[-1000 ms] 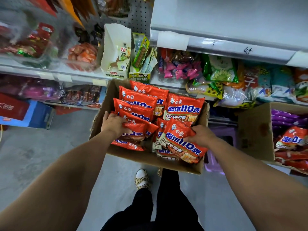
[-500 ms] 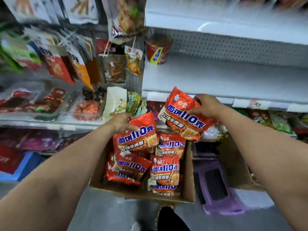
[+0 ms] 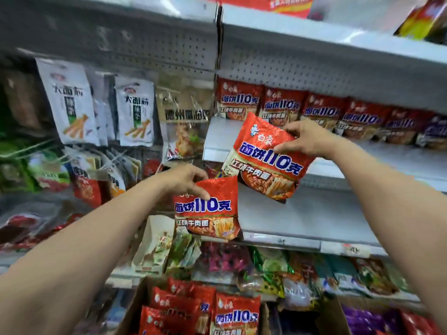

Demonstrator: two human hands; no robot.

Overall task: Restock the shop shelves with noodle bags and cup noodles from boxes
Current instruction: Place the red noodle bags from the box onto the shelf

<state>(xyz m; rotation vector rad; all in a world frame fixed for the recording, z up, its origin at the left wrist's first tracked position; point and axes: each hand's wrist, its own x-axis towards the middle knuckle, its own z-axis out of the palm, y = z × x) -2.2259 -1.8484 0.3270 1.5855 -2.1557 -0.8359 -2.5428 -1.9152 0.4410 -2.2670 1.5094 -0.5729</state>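
Left hand pinches one noodle bag; right hand grips another bag (tilted).

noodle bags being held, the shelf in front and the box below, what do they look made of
Upper noodle bag and lower noodle bag: thin plastic film, glossy, since it crinkles and catches glare.
Shelf: probably painted sheet metal, smooth pale grey, with a perforated back panel.
Box: brown cardboard, matte, judging by its dull flat wall.

Head-worn wide view, close, facing the shelves
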